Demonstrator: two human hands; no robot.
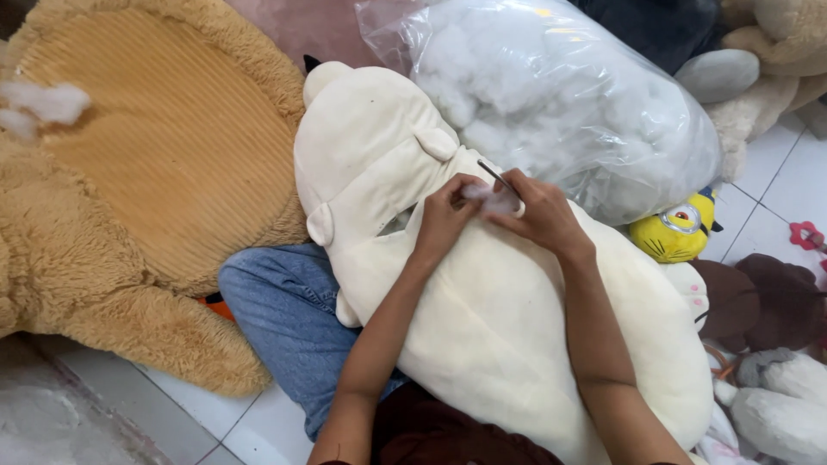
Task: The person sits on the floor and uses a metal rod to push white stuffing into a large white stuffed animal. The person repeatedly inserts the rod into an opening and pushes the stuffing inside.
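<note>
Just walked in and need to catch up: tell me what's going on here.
A person sits on the tiled floor with a large cream plush toy across their lap. Both hands meet at its upper seam: the left hand pinches the fabric, while the right hand holds a thin dark metal tool with a tuft of white stuffing at the fingers. A clear plastic bag of white fibre filling lies just behind, and a big tan plush lies to the left.

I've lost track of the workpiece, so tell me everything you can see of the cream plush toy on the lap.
The cream plush toy is large, soft and pale, with small rounded ears and a limb stub. It lies across the person's jeans-clad lap. The left hand pinches its fabric; the right hand holds a thin dark tool beside a tuft of white stuffing. The clear stuffing bag lies against it.
</note>
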